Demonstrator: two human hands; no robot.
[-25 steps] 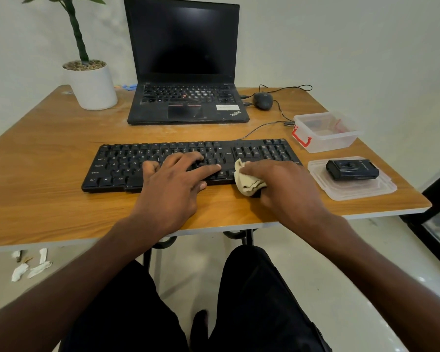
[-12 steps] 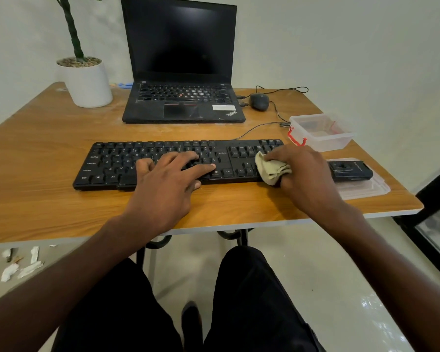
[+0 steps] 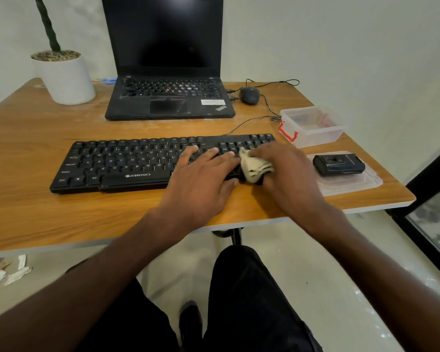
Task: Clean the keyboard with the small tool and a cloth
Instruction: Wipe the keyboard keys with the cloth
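Nearest, the left hand (image 3: pixel 201 184) lies flat with straight fingers on the keyboard (image 3: pixel 127 163), steadying it on the desk (image 3: pixel 23 138). Beside it, the right hand (image 3: pixel 287 171) grips the bunched cloth (image 3: pixel 255 167) over the right-side keys. The cloth looks soft and light, best held wadded; the keyboard is rigid but likely slides, so it wants bracing.

Soft, even indoor light, wide-angle view with slight motion blur

The room is evenly lit with weak shadows; the keyboard (image 3: pixel 148 163) and both hands throw only faint ones on the counter (image 3: pixel 36 212). The floor (image 3: pixel 341 288) shows small bright glints at lower right, and the dark laptop screen (image 3: pixel 163 31) carries a dull sheen. The right hand (image 3: pixel 287 171) and cloth (image 3: pixel 255 167) are smeared by motion. Straight counter edges bow toward the corners, and the forearms loom large near the bottom.
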